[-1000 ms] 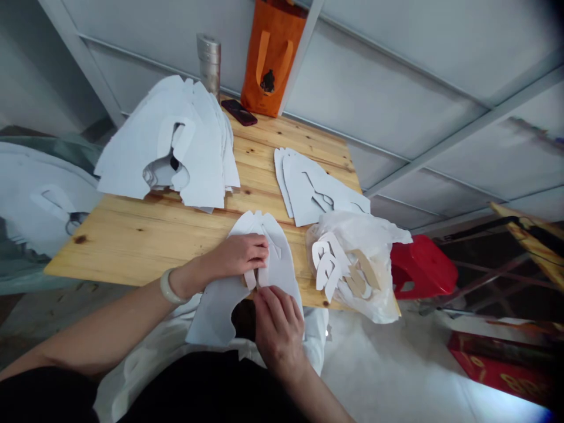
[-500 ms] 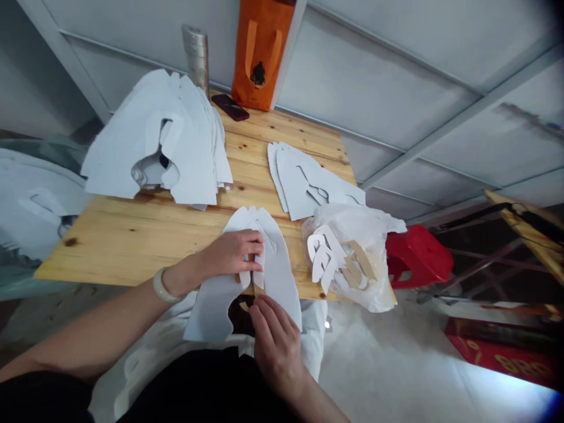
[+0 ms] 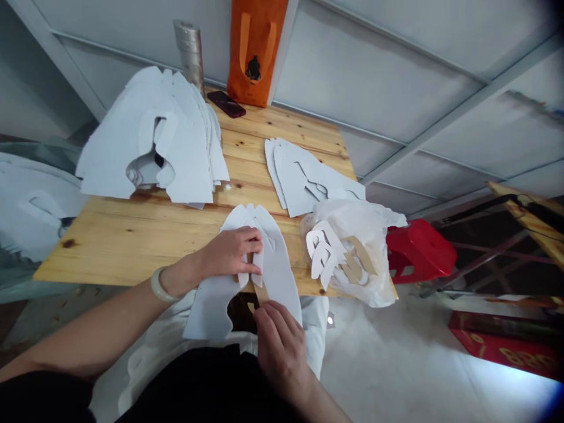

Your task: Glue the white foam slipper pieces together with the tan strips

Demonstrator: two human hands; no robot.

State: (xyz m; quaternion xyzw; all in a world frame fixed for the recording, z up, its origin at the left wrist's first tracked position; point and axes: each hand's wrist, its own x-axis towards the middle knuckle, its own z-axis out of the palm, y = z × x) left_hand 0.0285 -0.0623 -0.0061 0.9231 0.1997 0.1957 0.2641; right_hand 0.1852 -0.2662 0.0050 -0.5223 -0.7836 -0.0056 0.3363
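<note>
Right hand (image 3: 281, 339) pinching the tan strip (image 3: 261, 293) (a narrow one)! Left hand (image 3: 232, 251) curls over the white cutout (image 3: 282, 279), grip unclear.

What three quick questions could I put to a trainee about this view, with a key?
1. True or false: the bangle is on the person's right wrist.
2. Multiple choice: what does the right hand pinch?
A) plastic bag
B) tan strip
C) red stool
3. Fill the gap: the phone lies beside the orange ___.

Key: 1. False, it is on the left wrist. 2. B, the tan strip. 3. Bag.
</note>
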